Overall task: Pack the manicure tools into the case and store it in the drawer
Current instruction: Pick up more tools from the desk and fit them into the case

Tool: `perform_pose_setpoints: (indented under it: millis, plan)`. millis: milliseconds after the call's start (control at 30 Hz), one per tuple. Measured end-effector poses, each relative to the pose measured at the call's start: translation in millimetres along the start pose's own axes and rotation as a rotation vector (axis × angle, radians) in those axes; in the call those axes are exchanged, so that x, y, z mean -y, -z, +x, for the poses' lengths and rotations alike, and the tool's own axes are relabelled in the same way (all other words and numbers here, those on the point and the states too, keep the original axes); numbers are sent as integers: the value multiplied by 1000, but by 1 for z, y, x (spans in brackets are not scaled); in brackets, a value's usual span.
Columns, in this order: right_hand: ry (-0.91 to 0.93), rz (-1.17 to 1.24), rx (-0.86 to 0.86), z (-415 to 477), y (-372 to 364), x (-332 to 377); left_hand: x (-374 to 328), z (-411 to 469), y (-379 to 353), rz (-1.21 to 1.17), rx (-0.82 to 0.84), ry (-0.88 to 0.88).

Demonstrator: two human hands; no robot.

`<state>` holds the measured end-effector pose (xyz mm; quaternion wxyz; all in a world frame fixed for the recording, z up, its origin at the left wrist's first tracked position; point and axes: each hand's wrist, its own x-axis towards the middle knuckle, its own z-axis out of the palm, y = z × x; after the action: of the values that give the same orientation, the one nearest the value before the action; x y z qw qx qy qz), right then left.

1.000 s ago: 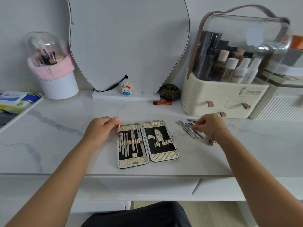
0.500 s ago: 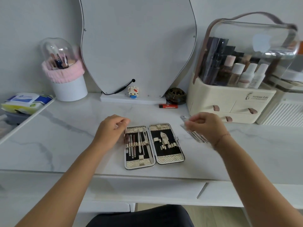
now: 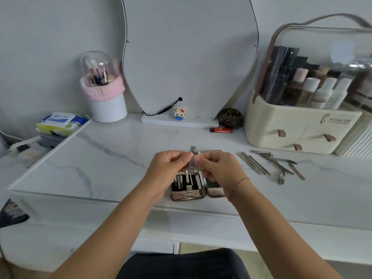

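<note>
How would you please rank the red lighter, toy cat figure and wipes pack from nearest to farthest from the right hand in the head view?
1. Red lighter, behind the right hand.
2. Toy cat figure, farther back-left.
3. Wipes pack, far left.

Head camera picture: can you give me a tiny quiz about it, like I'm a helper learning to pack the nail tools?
1. True or false: the left hand and right hand both pinch one nail clipper over the open case.
2. Where do the loose tools lie on the table? A) left of the case B) right of the case C) behind the mirror
3. Fill in: the lighter is mostly ____ in colour.
Key: 1 true; 2 B; 3 red.
</note>
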<state>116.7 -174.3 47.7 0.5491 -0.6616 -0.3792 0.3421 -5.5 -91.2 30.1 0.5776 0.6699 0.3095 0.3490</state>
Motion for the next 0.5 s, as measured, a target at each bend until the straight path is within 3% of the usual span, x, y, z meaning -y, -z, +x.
perform_pose_setpoints:
  millis: [167,300,500]
  plan:
    - [-28,158,17,5,16,10,-2,2,4,339,14,-87]
    - [23,232,90,7,20,15,-8,1,4,341,94,-57]
    - [180,135,159,6,20,19,-8,2,7,457,144,-52]
